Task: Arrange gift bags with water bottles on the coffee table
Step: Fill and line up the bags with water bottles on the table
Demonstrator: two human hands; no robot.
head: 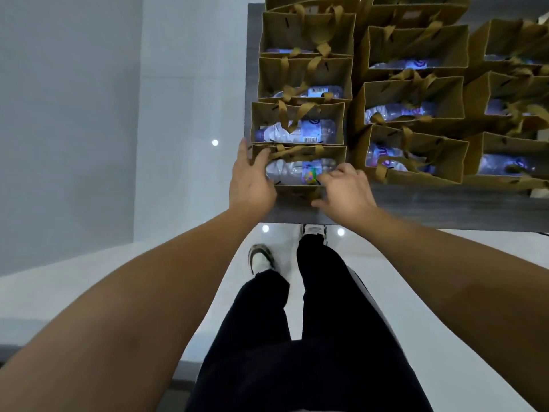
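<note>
Left hand gripping left end of nearest gift bag, fingers curled over rim. Right hand pinching its near edge. Bag, water bottle lying inside, at front corner of coffee table, touching next bag.

You stand in what looks like an indoor lounge or reception room, though the exact kind cannot be told. Under your shoes lies a glossy white floor that mirrors small ceiling lights. Before you is a low dark wood-grain counter, packed with rows of brown paper bags, each holding a bottle, as for guests or an event.
</note>
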